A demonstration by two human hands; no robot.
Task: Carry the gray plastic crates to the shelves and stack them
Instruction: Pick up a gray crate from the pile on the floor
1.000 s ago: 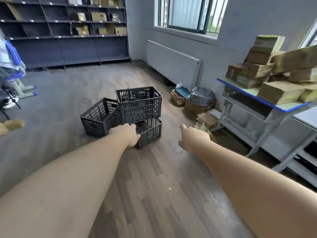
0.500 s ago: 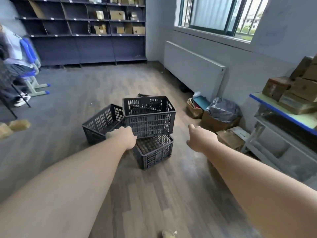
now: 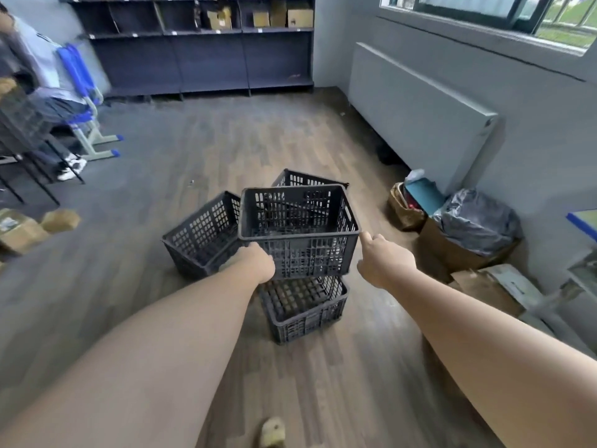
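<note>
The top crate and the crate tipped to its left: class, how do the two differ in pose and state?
The top crate sits upright, stacked on a lower crate; the left crate leans tilted on the floor. The top crate has the left hand at its near corner and the right hand by its right corner; nobody touches the left crate. Both are dark, perforated plastic and look empty.

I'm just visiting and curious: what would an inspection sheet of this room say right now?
Surface: wood-look floor.
Job's things: top crate sits on the lower crate; a tilted crate leans beside them; another crate's rim shows behind.
Clutter: cardboard boxes, a bagged bin.
Hands: left hand at the top crate's near rim; right hand by its right corner, grip unclear.
Cables: nothing seen.
Surroundings: shelves, radiator, a seated person.
</note>
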